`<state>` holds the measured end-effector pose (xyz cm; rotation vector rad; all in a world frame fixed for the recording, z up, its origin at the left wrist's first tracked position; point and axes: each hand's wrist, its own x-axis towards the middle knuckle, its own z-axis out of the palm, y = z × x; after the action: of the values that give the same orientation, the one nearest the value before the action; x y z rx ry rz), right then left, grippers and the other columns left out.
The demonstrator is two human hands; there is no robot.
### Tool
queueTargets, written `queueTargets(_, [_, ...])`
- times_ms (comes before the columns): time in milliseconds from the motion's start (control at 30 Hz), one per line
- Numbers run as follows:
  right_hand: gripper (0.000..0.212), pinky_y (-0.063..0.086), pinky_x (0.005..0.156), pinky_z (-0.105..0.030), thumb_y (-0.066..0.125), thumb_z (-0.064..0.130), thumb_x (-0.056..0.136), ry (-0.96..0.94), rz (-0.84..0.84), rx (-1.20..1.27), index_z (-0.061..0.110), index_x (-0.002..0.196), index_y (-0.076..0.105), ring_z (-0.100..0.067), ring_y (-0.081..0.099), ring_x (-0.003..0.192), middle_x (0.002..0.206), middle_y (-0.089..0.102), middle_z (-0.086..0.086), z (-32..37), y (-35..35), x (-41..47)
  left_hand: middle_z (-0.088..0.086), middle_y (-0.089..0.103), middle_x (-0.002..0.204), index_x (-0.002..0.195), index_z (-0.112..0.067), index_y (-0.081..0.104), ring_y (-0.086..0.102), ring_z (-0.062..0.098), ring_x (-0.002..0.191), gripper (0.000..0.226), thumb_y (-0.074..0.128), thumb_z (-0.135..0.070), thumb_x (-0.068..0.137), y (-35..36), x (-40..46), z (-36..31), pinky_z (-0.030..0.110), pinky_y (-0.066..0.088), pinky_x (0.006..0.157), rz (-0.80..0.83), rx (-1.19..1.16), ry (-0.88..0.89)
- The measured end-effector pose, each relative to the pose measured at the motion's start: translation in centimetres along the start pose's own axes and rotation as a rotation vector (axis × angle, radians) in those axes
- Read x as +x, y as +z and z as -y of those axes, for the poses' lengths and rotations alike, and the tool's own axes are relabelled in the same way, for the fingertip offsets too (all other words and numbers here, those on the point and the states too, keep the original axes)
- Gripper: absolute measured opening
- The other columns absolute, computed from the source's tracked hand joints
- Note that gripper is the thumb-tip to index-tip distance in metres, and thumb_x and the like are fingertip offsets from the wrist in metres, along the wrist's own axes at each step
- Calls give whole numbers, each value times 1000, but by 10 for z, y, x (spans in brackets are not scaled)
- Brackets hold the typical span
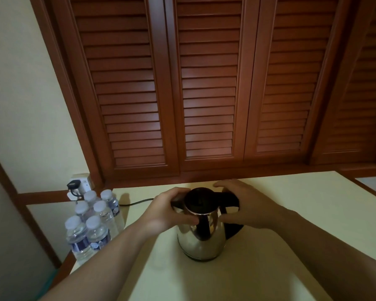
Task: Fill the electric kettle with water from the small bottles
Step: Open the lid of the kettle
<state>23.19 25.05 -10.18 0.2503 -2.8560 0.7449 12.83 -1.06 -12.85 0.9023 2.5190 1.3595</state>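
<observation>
A stainless-steel electric kettle with a black lid stands on the cream table, lid down. My left hand grips the kettle's upper left side, fingers round the spout side and thumb on the steel body. My right hand wraps the black handle on the right, with fingers over its top and the thumb against the body. Several small water bottles with white caps stand grouped at the table's left edge, all capped, a hand's width left of my left forearm.
A black power cord runs from the kettle's back to a wall socket behind the bottles. Brown louvred wooden doors rise just beyond the table's far edge. The table's left edge lies close beside the bottles.
</observation>
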Motion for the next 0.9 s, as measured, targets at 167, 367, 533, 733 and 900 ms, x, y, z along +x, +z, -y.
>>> queueTargets(167, [93,48,103,-28,85,47,74,-99,174,-60,59,148,31,-4,45,120,129,43,19,18,4,19,-19,73,120,127,-39,63,68,6,112,78,101,-26,61,1,-3,3,27,57,84,17,-61,27])
queueTargets(367, [91,49,103,-28,88,47,72,-120,219,-124,57,144,35,-6,44,120,131,39,18,21,5,28,-17,74,119,130,-34,63,70,7,107,78,100,-17,63,3,-4,8,22,56,78,21,-102,36])
queueTargets(533, [91,45,103,-21,95,44,64,-124,100,-45,53,135,38,-2,46,120,132,43,19,19,1,26,-25,72,117,123,-40,63,69,2,105,72,99,-19,64,5,-6,8,14,52,78,7,-120,49])
queueTargets(733, [105,54,106,-37,97,47,59,-40,-116,203,47,145,37,-5,53,128,144,47,22,1,12,4,-14,72,124,133,-33,64,66,7,117,76,98,-19,67,9,-6,16,22,52,92,-14,-162,71])
queueTargets(900, [109,48,96,-9,95,48,65,1,-248,285,56,150,27,9,55,123,132,58,28,-19,24,-25,-17,71,126,137,-36,62,64,6,121,79,98,-28,67,15,-3,22,33,50,101,-31,-159,58])
